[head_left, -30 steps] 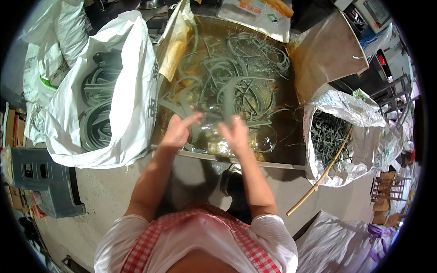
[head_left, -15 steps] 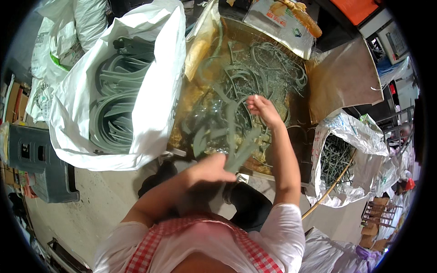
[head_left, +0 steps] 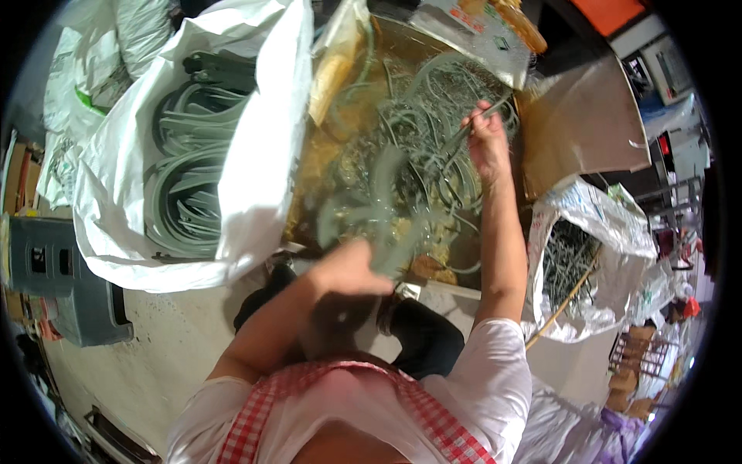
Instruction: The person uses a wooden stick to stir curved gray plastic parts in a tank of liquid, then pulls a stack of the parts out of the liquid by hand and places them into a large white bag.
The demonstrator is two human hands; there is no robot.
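Note:
My left hand (head_left: 352, 267), smeared by motion, is closed on a bundle of grey-green curved strips (head_left: 381, 174) that fans out ahead of it over a work surface. Farther off and to the right, my right hand (head_left: 487, 145) pinches one thin grey-green strip (head_left: 457, 138) between thumb and fingers. Beneath both hands, a loose tangle of similar strips (head_left: 421, 124) covers the brownish work surface (head_left: 309, 197). Blur hides where each strip in the left bundle ends.
A large white sack (head_left: 259, 166) at left holds stacked curved strips (head_left: 182, 201). Another white sack (head_left: 618, 247) at right contains thin dark scraps, with a stick (head_left: 563, 303) leaning there. A brown board (head_left: 580, 131) rises at the right edge. A dark plastic stool (head_left: 85, 294) stands at far left.
My right hand has moved away and to the right and now shows a thin strip in its fingers. My left hand has shifted slightly left with its bundle swinging.

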